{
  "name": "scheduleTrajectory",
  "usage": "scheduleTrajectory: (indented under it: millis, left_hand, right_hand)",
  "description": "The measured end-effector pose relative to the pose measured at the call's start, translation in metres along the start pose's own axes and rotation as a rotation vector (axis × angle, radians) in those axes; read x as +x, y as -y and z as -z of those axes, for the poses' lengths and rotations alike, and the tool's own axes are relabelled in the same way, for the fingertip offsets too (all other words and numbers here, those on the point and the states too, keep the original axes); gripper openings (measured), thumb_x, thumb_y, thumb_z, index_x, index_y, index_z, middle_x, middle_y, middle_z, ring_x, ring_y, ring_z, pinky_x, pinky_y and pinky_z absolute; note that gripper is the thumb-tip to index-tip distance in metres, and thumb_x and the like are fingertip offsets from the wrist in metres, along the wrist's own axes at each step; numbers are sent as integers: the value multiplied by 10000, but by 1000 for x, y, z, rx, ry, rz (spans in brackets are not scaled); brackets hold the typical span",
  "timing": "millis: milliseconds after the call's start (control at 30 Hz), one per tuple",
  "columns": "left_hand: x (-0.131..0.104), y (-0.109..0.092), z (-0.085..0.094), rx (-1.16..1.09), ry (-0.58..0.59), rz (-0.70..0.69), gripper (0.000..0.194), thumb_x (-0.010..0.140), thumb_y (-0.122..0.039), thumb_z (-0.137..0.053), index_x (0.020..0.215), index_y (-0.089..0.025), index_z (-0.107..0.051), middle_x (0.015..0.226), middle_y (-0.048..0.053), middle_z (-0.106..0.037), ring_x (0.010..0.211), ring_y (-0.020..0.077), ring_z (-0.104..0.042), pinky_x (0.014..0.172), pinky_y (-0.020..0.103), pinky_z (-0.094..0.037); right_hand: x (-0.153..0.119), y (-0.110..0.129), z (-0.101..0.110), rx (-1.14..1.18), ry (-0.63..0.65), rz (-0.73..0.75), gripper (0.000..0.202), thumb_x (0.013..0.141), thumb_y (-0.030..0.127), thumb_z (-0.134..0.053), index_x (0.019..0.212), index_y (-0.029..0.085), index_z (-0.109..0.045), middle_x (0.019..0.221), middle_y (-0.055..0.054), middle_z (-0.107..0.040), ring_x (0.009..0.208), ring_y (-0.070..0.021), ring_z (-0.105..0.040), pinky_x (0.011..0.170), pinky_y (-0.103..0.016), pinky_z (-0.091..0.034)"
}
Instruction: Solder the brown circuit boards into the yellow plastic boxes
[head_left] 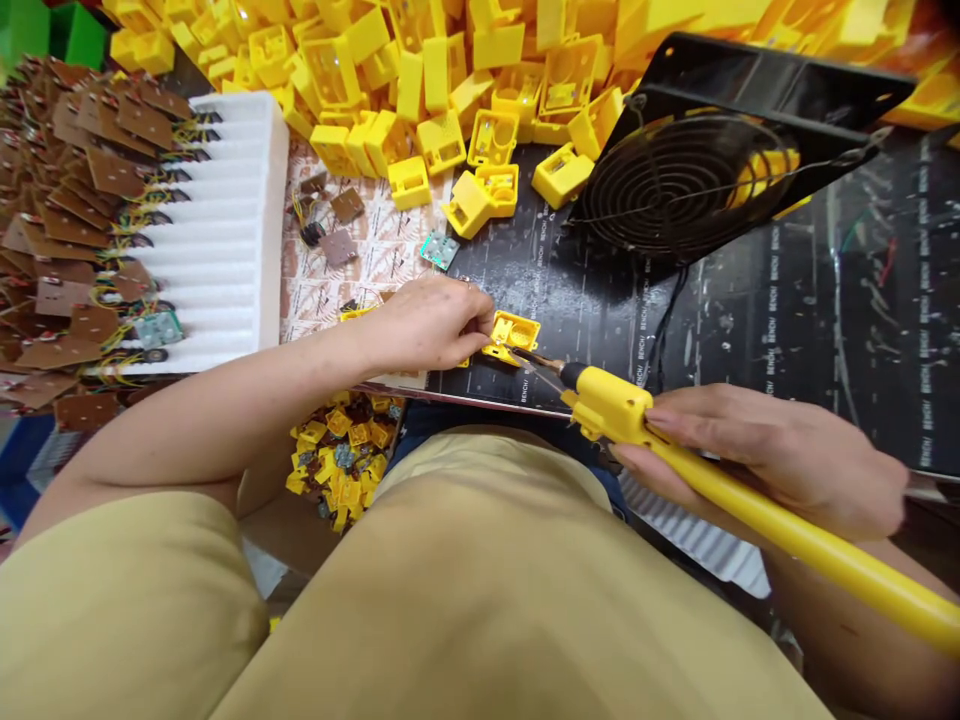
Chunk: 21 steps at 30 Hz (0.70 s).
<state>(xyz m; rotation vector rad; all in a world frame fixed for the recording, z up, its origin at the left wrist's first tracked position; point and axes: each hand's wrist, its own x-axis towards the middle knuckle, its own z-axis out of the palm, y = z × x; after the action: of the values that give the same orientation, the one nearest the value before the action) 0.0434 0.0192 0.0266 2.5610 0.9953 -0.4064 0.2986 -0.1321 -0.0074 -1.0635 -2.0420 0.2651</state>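
My right hand grips a yellow soldering iron, its fingers wrapped round the handle. The dark tip slants down to the left and meets a small open yellow plastic case near the bench's front edge. Small metal parts show inside this case. At its left edge, the thumb and fingers of my left hand are pinched together, holding the case; whether a fine wire is also between them I cannot see. Other yellow pieces lie partly hidden under my left hand. Just beyond it is a small green circuit board.
Many yellow cases are heaped at the back. A black fan stands tilted at the right. Brown circuit boards with wires lie at the left on a white foam tray. Below the bench edge, a box holds yellow pieces.
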Motion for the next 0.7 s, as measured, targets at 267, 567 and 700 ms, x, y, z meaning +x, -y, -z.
scheduleTrajectory:
  millis: [267,567,700]
  left_hand:
    - [1,-3,0,-19,24,18,207,914,-187,-588,1013,-176,-770,980,54,-788,945,217,-717,809,304,-456]
    - [3,-3,-4,31,-13,5,191,888,-188,-562,904,-196,-753,897,39,-770,871,213,-707,715,308,-410]
    - [4,1,-8,19,-54,-26,179,880,-198,-561,875,-201,-740,865,33,-759,854,210,-701,711,310,-418]
  right_hand:
    - [6,3,1,-37,99,25,72,1009,268,-650,978,211,-621,832,-24,-721,753,-98,-709,699,-201,-606]
    - [15,6,13,-53,126,69,101,960,232,-709,1008,234,-620,847,-10,-726,737,-129,-713,715,-245,-619]
    - [4,1,21,-119,159,-4,154,1036,357,-595,970,228,-646,854,-31,-734,732,-124,-710,662,-233,-598]
